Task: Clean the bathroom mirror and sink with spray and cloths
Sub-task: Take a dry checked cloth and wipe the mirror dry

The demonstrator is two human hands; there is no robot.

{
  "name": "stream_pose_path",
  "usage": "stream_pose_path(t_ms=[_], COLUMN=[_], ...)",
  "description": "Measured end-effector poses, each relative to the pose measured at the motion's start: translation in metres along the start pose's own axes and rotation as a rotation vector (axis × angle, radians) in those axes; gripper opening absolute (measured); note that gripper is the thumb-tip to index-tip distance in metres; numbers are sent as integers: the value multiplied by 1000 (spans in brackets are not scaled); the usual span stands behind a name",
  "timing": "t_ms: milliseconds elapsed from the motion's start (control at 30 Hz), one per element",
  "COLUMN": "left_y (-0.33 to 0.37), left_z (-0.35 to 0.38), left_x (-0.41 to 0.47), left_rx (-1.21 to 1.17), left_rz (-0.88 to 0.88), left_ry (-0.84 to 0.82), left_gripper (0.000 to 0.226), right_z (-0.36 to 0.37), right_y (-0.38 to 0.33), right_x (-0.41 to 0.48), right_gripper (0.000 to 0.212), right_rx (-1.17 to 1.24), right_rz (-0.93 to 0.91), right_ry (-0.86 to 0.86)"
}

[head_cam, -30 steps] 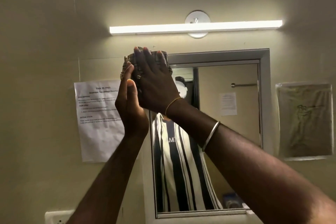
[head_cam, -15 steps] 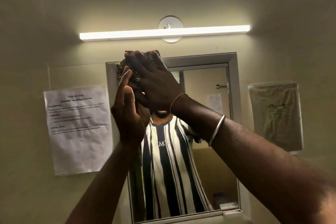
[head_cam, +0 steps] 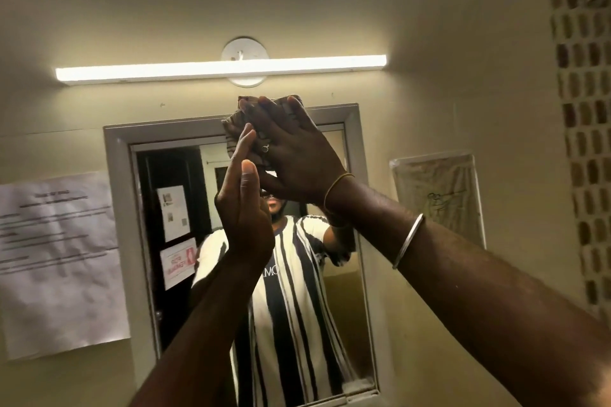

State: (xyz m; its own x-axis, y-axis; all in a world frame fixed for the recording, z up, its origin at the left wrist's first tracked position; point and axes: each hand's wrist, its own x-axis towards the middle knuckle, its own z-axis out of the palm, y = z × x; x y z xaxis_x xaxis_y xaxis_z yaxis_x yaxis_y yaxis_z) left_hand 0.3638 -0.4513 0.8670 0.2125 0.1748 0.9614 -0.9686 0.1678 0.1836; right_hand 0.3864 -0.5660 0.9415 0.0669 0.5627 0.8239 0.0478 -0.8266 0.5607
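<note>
The right hand (head_cam: 291, 155) presses a folded patterned cloth (head_cam: 243, 122) flat against the top edge of the mirror (head_cam: 344, 291), fingers spread over it, while the left hand (head_cam: 243, 208) stands open and edge-on beside it, fingertips touching the cloth. The sheet of paper (head_cam: 56, 261) taped left of the frame carries print too blurred to read; bare wall lies on both sides.

Glossy glass mirror (head_cam: 185, 274), woven cloth (head_cam: 236, 120), crumpled paper sheet (head_cam: 59, 261)

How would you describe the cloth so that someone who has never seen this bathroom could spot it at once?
Find the mirror under the lit wall lamp. At the middle of its top frame, the right hand presses a crumpled patterned cloth flat. It is the only fabric there; the sheets on the wall to either side are flat paper.
</note>
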Motion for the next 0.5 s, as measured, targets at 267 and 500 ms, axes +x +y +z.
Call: stream_pose_path(t_ms=[267, 500], left_y=[-9, -13], left_z=[51, 53], left_x=[-10, -17], left_rx=[-74, -82], left_rz=[-69, -196], left_ry=[-77, -20], left_gripper=[56, 45], right_z=[-5, -7], right_y=[55, 68], right_x=[-43, -62], right_gripper=[65, 67], right_rx=[13, 21], right_rz=[40, 161], right_ry=[48, 62])
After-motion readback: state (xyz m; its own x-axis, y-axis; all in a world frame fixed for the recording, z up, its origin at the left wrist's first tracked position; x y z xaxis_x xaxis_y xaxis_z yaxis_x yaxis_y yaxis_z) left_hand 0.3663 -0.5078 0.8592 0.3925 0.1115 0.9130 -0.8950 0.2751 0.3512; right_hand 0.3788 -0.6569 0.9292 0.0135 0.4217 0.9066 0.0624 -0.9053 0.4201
